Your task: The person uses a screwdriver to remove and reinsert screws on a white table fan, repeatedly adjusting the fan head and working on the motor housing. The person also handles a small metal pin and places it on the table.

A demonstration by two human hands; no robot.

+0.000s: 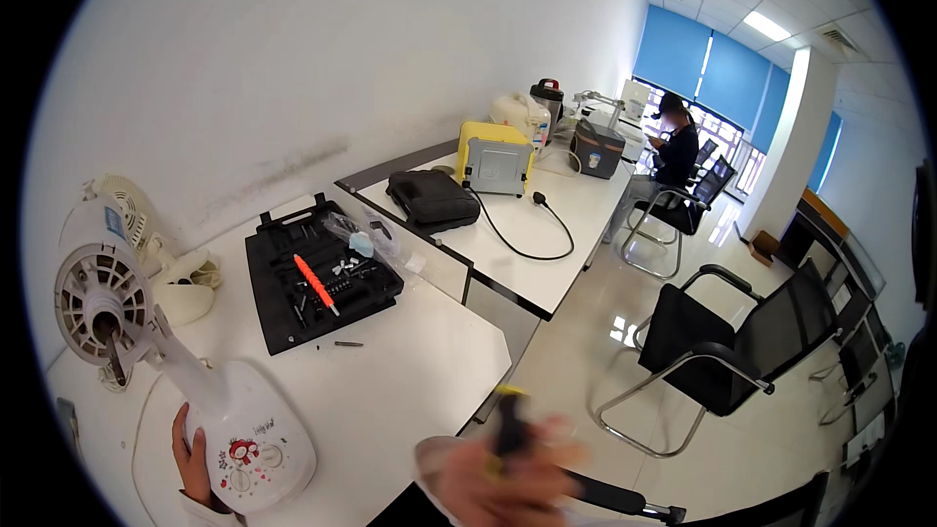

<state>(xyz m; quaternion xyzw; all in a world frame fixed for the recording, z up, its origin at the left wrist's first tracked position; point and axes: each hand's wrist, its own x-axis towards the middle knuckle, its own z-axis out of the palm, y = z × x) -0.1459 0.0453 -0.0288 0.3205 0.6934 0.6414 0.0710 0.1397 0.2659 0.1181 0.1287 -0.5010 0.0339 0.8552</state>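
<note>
A white fan [256, 437] stands at the near left of the table. Its motor head has no grille or blades on it, and a bare shaft sticks out at the front. My left hand [192, 459] lies along the left edge of the printed base, thumb and fingers stretched out and apart. Low in the middle, beyond the table's near edge, my right hand [478, 486] is closed around a black-and-yellow tool [510, 429]. Motion smears this hand, so the tool's exact kind cannot be made out.
An opened black tool case [276, 307] holds sockets and bits, with an orange-red screwdriver-like tool [314, 283] across it. One small metal rod [348, 344] lies nearby. Behind stand a black case [434, 200] and a yellow-grey box [496, 161]. Right are a black chair [683, 327] and a seated person [675, 158].
</note>
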